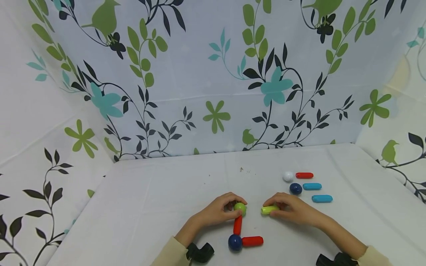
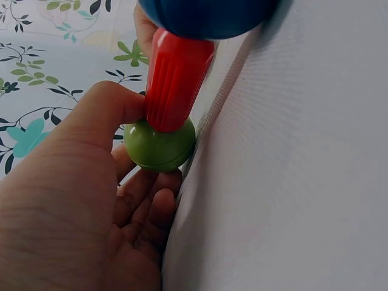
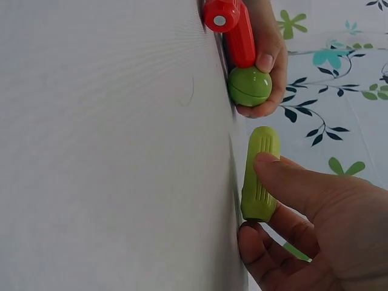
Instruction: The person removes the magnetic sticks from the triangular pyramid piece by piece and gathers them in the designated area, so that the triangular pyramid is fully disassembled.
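My left hand [image 1: 221, 210] pinches a green ball [image 1: 240, 208] between thumb and fingers, low over the table. A red stick [image 2: 176, 79] joins that ball to a dark blue ball [image 1: 235, 242], from which a second red stick [image 1: 252, 241] points right. To the right, my right hand [image 1: 293, 210] grips a yellow-green stick [image 3: 260, 173], thumb along its ribbed side. One end of this stick faces the green ball, with a gap between them. In the right wrist view, a pale round spot shows on the end of the second red stick.
At the right back of the white table [image 1: 159, 195] lie a white ball [image 1: 288, 176], another dark blue ball [image 1: 295, 188], a red stick [image 1: 304, 175] and two blue sticks [image 1: 312, 186]. A patterned cloth [image 1: 186, 85] hangs behind the table.
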{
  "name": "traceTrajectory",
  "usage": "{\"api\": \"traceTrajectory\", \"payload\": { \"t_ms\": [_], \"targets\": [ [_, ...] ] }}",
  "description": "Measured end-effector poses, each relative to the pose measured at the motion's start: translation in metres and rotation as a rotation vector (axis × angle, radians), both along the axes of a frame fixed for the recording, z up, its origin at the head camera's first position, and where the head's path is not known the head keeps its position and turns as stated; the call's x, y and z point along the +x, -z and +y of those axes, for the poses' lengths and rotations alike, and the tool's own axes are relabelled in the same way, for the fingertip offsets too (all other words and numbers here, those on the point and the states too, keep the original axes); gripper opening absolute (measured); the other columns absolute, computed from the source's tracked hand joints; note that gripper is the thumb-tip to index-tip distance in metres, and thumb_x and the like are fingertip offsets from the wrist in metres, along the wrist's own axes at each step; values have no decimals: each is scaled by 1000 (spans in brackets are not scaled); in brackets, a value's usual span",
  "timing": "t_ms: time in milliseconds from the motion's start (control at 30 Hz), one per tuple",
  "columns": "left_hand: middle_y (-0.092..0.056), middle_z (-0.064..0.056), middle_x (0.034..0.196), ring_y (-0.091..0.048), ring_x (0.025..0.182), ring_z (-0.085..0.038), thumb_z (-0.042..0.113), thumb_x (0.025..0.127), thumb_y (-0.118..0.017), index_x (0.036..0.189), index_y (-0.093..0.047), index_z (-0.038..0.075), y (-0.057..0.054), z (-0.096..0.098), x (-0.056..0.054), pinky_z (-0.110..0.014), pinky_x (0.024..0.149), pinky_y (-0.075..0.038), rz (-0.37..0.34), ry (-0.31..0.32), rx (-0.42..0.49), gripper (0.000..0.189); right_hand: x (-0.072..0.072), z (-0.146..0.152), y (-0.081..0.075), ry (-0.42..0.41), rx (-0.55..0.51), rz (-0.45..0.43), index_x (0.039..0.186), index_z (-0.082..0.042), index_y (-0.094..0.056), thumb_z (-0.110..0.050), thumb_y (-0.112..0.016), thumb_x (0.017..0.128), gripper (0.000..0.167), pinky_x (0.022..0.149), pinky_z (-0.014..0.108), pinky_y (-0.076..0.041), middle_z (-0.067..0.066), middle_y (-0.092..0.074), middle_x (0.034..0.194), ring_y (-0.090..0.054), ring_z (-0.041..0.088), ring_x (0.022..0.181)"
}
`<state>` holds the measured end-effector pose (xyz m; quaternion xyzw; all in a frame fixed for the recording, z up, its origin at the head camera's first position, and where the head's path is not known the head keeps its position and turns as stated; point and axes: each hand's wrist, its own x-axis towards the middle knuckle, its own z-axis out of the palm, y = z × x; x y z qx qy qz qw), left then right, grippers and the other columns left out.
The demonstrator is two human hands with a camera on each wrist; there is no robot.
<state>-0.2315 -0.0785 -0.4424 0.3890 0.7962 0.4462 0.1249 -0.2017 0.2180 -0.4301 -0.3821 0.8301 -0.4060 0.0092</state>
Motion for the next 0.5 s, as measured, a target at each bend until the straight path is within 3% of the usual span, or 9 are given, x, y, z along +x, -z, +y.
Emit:
{"api": "traceTrajectory", "payload": {
  "t_ms": [200, 500],
  "targets": [
    [-61, -5, 108, -50, 92, -6, 15, 95, -61, 122, -63, 6, 2, 0, -1, -21, 82, -46, 26, 17, 18, 28, 6, 16, 2, 18, 7, 11, 113, -9, -67, -15, -68, 92, 22, 73, 19, -49, -2, -68, 104, -55, 8, 87],
    [-61, -2, 110, -49, 93, -4, 15, 94, -62, 123, -63, 9, -1, 0, 0, -20, 82, -45, 9, 6, 5, 29, 19, 46, 3, 75, 17, 5, 115, -9, -66, -10, -68, 91, 24, 75, 18, -50, -3, -67, 105, -56, 5, 89]
  ]
}}
